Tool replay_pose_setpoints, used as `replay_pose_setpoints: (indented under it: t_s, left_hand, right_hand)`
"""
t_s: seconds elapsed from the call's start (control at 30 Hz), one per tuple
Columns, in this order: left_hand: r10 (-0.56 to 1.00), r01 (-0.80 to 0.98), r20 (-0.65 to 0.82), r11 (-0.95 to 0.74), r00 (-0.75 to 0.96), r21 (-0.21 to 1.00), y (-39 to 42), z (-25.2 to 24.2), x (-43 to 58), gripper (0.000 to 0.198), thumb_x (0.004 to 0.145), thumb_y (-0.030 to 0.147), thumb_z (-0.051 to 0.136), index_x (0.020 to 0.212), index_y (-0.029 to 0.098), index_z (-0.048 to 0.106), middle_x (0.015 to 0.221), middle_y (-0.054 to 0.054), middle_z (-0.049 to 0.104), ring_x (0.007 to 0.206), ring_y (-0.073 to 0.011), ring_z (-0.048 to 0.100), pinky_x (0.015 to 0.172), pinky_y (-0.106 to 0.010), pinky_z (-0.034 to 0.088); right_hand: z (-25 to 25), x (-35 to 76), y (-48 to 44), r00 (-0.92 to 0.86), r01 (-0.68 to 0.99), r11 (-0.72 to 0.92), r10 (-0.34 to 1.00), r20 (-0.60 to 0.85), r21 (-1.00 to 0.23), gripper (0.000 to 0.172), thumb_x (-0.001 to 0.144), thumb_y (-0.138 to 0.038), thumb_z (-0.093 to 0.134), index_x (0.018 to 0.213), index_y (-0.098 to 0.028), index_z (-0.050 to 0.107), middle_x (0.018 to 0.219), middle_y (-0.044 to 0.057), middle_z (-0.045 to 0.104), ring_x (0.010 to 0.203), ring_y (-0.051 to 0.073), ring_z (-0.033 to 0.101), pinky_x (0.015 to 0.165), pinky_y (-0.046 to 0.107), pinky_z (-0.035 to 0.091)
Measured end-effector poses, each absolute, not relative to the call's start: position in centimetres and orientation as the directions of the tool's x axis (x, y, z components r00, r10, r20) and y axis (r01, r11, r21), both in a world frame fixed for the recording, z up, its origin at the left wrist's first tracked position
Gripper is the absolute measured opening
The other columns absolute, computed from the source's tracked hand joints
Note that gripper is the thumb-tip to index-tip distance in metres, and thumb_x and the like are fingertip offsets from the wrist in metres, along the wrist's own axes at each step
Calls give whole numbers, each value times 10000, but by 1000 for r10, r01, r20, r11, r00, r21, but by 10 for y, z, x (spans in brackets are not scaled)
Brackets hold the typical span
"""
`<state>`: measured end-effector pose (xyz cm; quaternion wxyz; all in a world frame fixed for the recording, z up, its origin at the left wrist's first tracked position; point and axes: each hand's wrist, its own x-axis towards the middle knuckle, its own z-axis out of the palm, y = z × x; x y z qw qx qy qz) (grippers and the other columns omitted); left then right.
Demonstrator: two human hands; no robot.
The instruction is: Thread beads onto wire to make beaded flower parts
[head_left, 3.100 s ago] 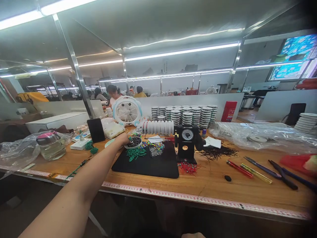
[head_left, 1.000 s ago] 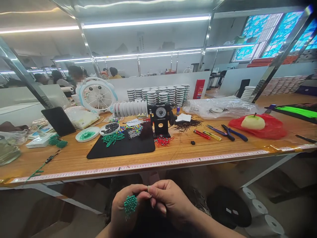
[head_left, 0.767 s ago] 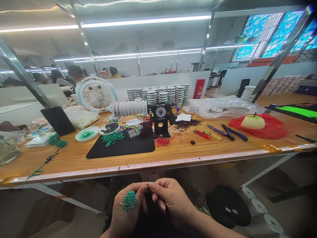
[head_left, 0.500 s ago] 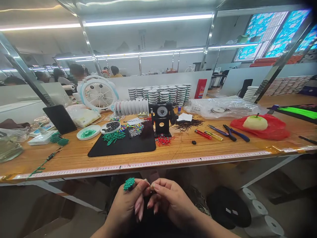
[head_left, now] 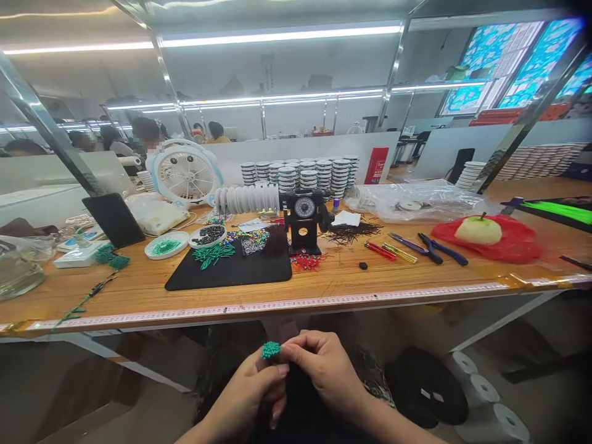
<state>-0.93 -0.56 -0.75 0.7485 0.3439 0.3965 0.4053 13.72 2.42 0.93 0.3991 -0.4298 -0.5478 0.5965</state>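
Teal beads [head_left: 271,350] pinched in left-hand fingers [head_left: 277,370], right hand [head_left: 326,370] closed alongside, below table edge [head_left: 296,306].

Bare forearms; left hand [head_left: 245,394], right hand [head_left: 326,370] slim-fingered; long oval fingernails [head_left: 276,422]; dark patterned cloth [head_left: 377,382] across lap.

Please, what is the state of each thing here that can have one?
Green bead cluster: held up between both hands.
Left hand: curled, fingers closed.
Right hand: fingers pinched together at the cluster.
White bowl: holds dark beads.
Phone: propped up tilted, screen dark.
Desk fan: upright.
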Motion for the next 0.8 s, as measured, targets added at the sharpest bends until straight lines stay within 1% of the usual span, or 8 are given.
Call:
replay_pose_setpoints:
  t_s: [0.1, 0.2, 0.33, 0.47, 0.53, 0.63, 0.7, 0.8]
  left_hand:
    - [862, -343, -342, 471, 374, 812, -8, -13, -9, 201, 784, 270, 562, 926, 141, 502, 494, 73, 329, 395, -73, 342, 378, -192, 282]
    - [882, -386, -328, 448, 338, 806, -8, -14, -9, 199, 774, 260, 550, 922, 138, 496, 514, 61, 351, 419, -93, 394, 366, -193, 292]
    - [914, -435, -291, 393, 283, 810, -9, -11, -8, 173, 815, 332, 499, 775, 170, 457, 540, 47, 385, 431, -109, 419, 358, -211, 343]
    - [942, -328, -223, 300, 252, 896, -10, -6, -7, 257, 855, 367, 478, 693, 173, 432, 563, 32, 425, 464, -106, 437, 436, -234, 410]
    - [950, -353, -209, 281, 230, 892, -10, -3, -7, 241, 850, 353, 496, 702, 171, 441, 562, 37, 413, 469, -99, 415, 447, -224, 399]
    - [951, -448, -230, 301, 208, 842, -9, 1, -7, 271, 831, 352, 529, 657, 170, 428, 531, 39, 389, 457, -89, 375, 441, -209, 360]
    - [940, -493, -267, 339, 212, 801, -9, 4, -6, 311, 801, 367, 571, 621, 170, 411, 511, 40, 382, 442, -80, 357, 432, -200, 330]
    - [922, -556, -340, 385, 187, 737, -9, 6, -6, 317, 720, 355, 669, 648, 175, 419, 498, 65, 344, 408, -59, 309, 394, -178, 264]
  right_hand:
    - [8, 134, 25, -332, 6, -100, 938, -97, -995, 268, 726, -378, 646, 706, -115, 691, 682, 49, 650, 661, 140, 546, 638, 243, 413]
    - [4, 134, 24, -315, 11, -98, 944, -96, -995, 270, 721, -382, 651, 699, -115, 682, 677, 42, 643, 652, 131, 534, 634, 237, 408]
    - [1, 137, 23, -319, -16, -96, 944, -86, -995, 257, 739, -367, 636, 695, -116, 677, 655, 29, 629, 630, 118, 512, 619, 231, 395]
    - [1, 139, 23, -307, -14, -78, 949, -70, -997, 250, 743, -356, 635, 671, -118, 670, 633, 18, 609, 614, 112, 495, 609, 230, 385]
    - [1, 140, 23, -325, -18, -43, 945, -35, -999, 250, 747, -355, 634, 671, -121, 676, 644, 20, 608, 635, 119, 504, 636, 238, 389]
    - [2, 143, 23, -429, -87, -22, 903, 18, -996, 247, 740, -363, 644, 675, -129, 690, 664, 24, 612, 655, 130, 532, 677, 257, 402]
    - [2, 143, 22, -508, -153, -50, 861, 35, -987, 230, 730, -356, 657, 680, -135, 696, 675, 25, 612, 658, 131, 543, 680, 262, 409]
    - [0, 144, 22, -574, -245, -124, 818, 41, -962, 194, 703, -323, 690, 693, -130, 697, 703, 30, 609, 676, 129, 547, 673, 258, 409]
